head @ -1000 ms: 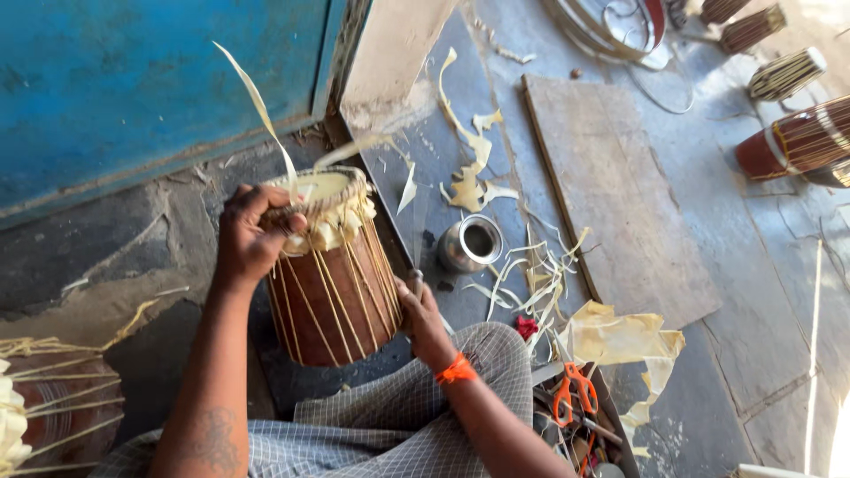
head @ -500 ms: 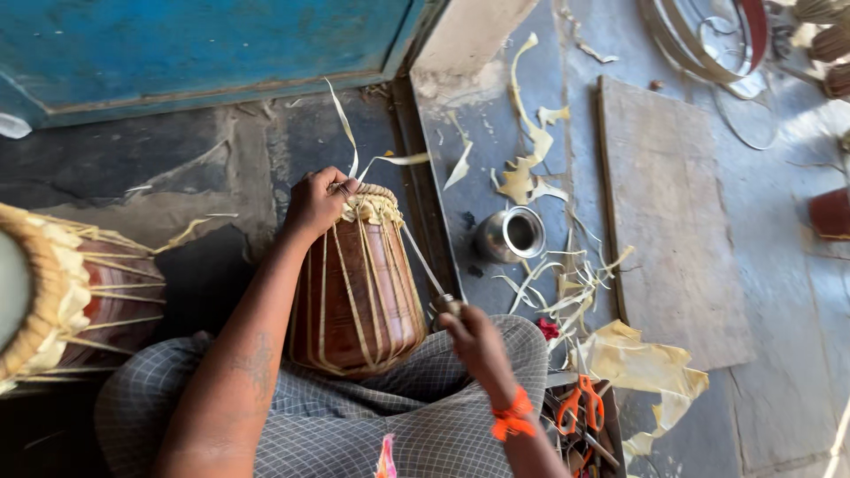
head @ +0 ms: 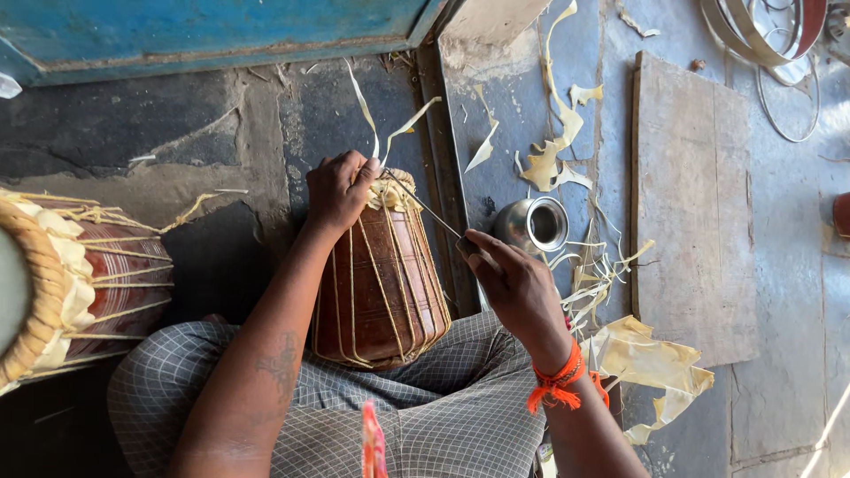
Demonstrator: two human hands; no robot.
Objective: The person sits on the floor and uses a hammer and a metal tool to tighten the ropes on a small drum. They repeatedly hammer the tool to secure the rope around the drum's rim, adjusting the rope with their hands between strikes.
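I'm looking straight down at a brown drum (head: 381, 283) propped in my lap, its far end tilted away from me and pale straps running lengthwise down its body. My left hand (head: 339, 190) sits on the drum's top rim, fingers curled tight around the laced edge, with two pale strips (head: 382, 124) sticking up just past the knuckles. My right hand (head: 518, 288) hangs to the right of the drum, fingers pressed together around the near end of a thin metal rod (head: 425, 206); the rod slants up and left so that its far tip meets the drum's rim right beside my left thumb. An orange thread band (head: 560, 382) wraps my right wrist. Just beyond the right hand, a small steel pot (head: 534, 225) stands on the floor, open mouth showing. Pale scraps (head: 553, 164) and thin shavings litter the grey floor around it, and a flat wooden board (head: 691, 208) lies further right. At the left edge, a second drum (head: 84, 274) lies on its side, also laced with pale straps.
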